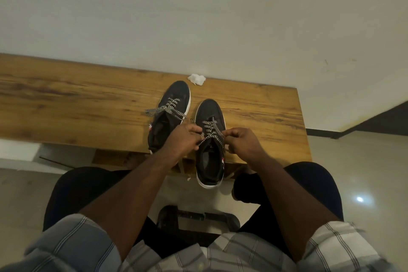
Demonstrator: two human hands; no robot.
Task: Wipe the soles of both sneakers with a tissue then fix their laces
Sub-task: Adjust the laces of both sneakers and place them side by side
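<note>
Two black sneakers with white soles stand upright on a wooden table, toes pointing away from me. The left sneaker has its black-and-white laces lying loose across its tongue. The right sneaker sits closer, its heel over the table's near edge. My left hand pinches one end of the right sneaker's lace and my right hand pinches the other end. A crumpled white tissue lies beyond the left sneaker's toe.
A pale wall runs behind the table. The table's right end drops to a glossy tiled floor. My knees in dark trousers sit below the table edge, and a black stool base shows between them.
</note>
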